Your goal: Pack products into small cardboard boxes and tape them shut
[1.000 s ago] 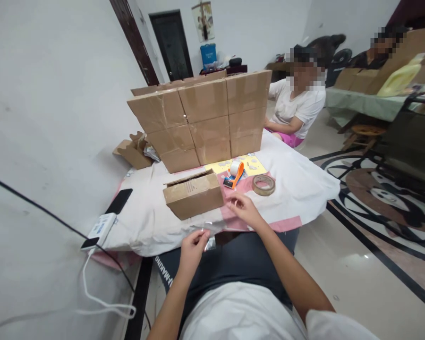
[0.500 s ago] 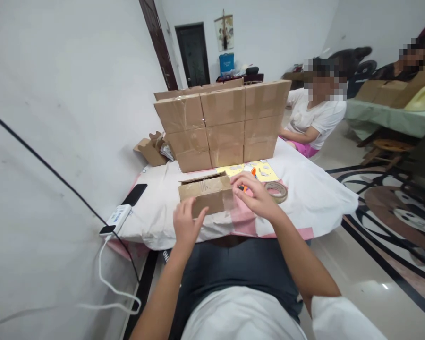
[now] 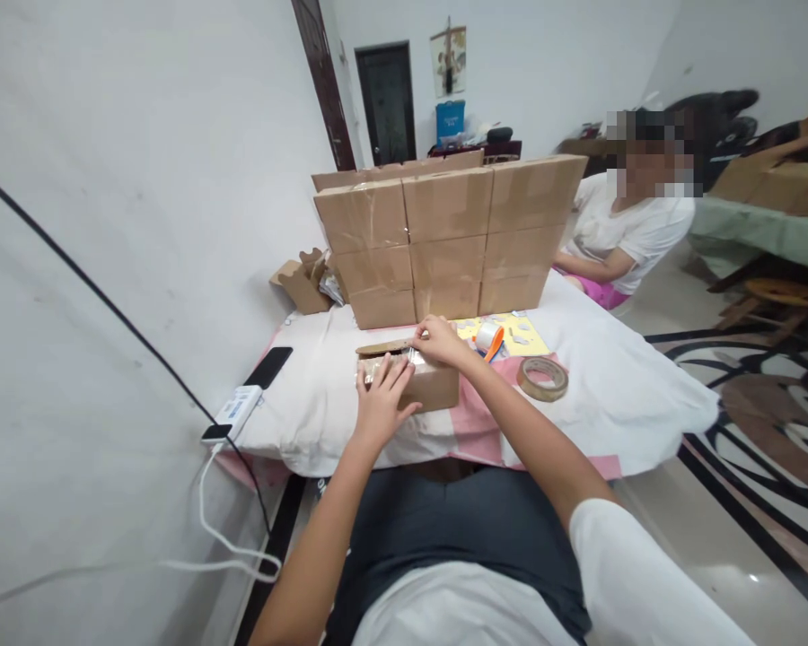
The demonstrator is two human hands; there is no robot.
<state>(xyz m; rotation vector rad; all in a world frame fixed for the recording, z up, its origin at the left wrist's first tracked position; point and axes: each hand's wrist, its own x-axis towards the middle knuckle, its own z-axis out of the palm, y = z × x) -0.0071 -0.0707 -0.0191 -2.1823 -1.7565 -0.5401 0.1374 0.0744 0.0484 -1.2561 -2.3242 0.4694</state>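
A small brown cardboard box (image 3: 434, 391) lies on the cloth right in front of me. Its top flap (image 3: 381, 347) stands slightly raised along the far side, with a dark gap beneath. My left hand (image 3: 382, 395) is open, fingers spread over the box's top and thumb toward its front. With fingertips pinched together, my right hand (image 3: 439, 343) grips the right end of the flap; the exact contact is partly hidden. Shiny clear tape shows between the two hands. To the right are a tape dispenser with orange parts (image 3: 490, 341) and a roll of brown tape (image 3: 542, 379).
Behind the box rises a wall of stacked cartons (image 3: 448, 242). Yellow sheet (image 3: 531, 334) with stickers lies before it. At left are a phone (image 3: 269, 367), a white power strip (image 3: 237, 414) with cables, and an open carton (image 3: 303, 285). A person (image 3: 636, 224) sits beyond.
Both hands have come down onto the box, the right one moving left to its top. The flap is lifted a little. The view has shifted slightly left.
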